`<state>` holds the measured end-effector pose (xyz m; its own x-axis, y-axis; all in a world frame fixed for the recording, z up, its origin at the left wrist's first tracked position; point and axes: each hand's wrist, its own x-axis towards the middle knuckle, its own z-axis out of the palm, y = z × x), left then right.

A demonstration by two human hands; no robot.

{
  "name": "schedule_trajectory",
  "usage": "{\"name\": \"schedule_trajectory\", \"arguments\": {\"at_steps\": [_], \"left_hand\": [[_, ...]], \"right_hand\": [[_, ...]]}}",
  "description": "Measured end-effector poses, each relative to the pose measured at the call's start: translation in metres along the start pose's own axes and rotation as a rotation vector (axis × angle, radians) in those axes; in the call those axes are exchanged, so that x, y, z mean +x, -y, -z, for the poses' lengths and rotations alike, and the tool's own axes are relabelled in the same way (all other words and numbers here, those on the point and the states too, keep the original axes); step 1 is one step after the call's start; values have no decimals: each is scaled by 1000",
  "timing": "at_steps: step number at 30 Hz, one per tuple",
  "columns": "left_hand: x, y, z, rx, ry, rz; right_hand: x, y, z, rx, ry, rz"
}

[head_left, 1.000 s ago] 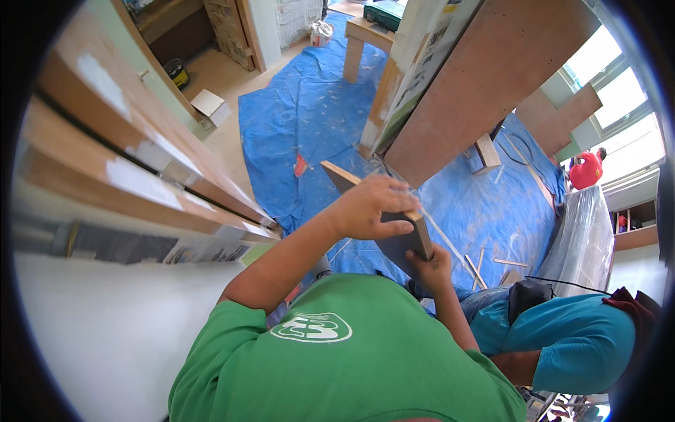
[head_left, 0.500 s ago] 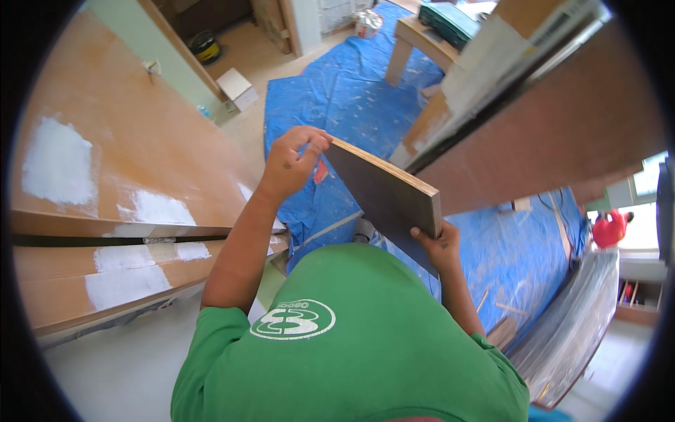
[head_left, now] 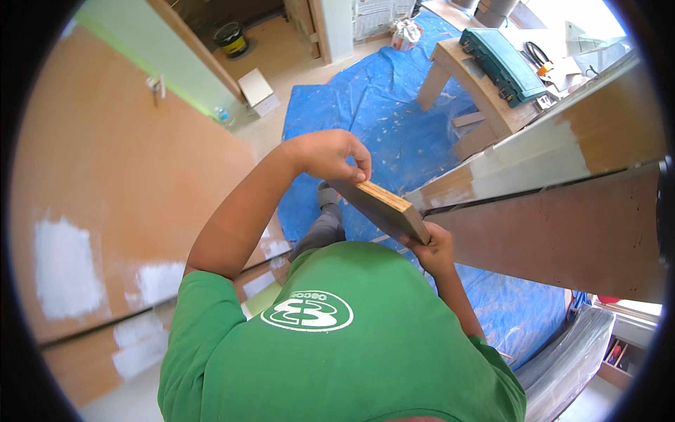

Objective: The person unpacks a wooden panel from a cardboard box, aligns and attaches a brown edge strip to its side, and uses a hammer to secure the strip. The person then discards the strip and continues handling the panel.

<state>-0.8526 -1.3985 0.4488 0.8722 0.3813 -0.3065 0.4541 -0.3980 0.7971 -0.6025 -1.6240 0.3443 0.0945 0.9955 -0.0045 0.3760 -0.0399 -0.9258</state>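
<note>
I hold a flat wooden board [head_left: 383,209] edge-up in front of my chest, its pale plywood edge facing me. My left hand [head_left: 327,153] grips its far upper end from above, fingers curled over the edge. My right hand [head_left: 430,250] clamps its near lower end, close to my green shirt. The board slopes down from left to right, next to a brown wall panel [head_left: 562,232] on my right.
A blue tarp [head_left: 380,119] covers the floor below. A wooden bench [head_left: 478,84] carries a green tool case [head_left: 503,63]. Brown wall panels with white filler patches [head_left: 67,271] stand at my left. A small box [head_left: 256,91] and a dark bucket [head_left: 232,39] lie farther off.
The view has swung, and the board has turned from showing its broad dark face to showing its thin edge. Both hands have kept their grip on its ends.
</note>
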Motion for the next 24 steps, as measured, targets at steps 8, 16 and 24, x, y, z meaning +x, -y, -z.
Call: {"name": "schedule_trajectory", "arguments": {"at_steps": [8, 16, 24], "left_hand": [[97, 107, 133, -17, 132, -179], [147, 146, 266, 172, -176, -497], [189, 181, 368, -357, -556, -316]], "right_hand": [[145, 1, -33, -13, -29, -164], [291, 49, -57, -45, -149, -232], [422, 37, -55, 84, -393, -210]]}}
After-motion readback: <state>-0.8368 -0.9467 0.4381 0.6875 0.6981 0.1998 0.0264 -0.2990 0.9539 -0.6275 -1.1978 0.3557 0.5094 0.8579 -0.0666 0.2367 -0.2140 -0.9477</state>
